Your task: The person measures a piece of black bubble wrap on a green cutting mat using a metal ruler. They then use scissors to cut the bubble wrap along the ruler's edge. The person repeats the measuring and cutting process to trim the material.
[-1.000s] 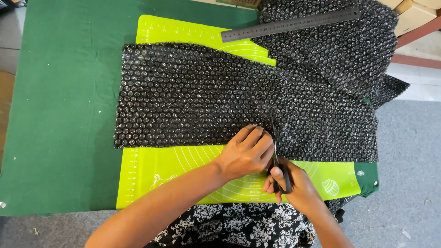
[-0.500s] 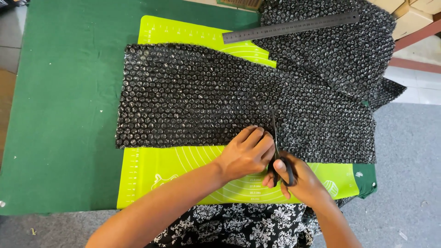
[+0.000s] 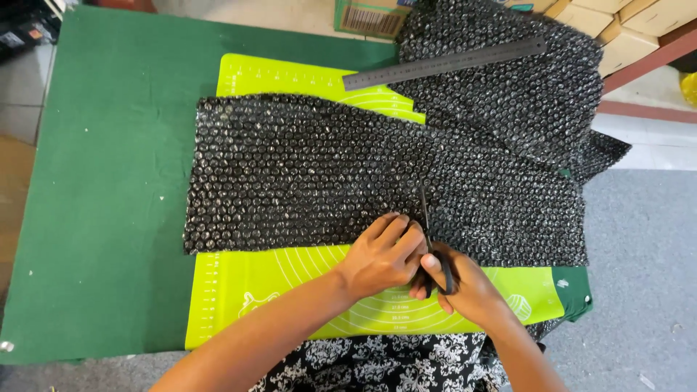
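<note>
Right hand (image 3: pixel 461 287) closed through the black handles of a pair of scissors (image 3: pixel 430 243), thumb and fingers clenched in the loops, blades pointing away from the body and lying on a sheet of black bubble wrap (image 3: pixel 327 174). Left hand (image 3: pixel 381 254) pressed flat on the near edge of that sheet, fingers together and extended, fingertips just beside the blades, gripping nothing. Both hands touching or nearly touching at the scissor handles.

Bubble wrap spread across the middle of a lime-green cutting mat (image 3: pixel 290 283), long side running left to right, near edge straight, right part continuing up and away into a wider heap of the same black wrap (image 3: pixel 523 94) at the far right of the surface. Steel ruler (image 3: pixel 443 64) lying slantwise on that heap and on the far corner of the mat. Mat resting on a dark green table cover (image 3: pixel 109 181), printed lines and curves visible on the bare strip nearest the body. Black-and-white patterned garment (image 3: pixel 377 363) at the bottom edge. Cardboard boxes (image 3: pixel 610 18) beyond the far edge, grey floor (image 3: pixel 646 276) to the right.
</note>
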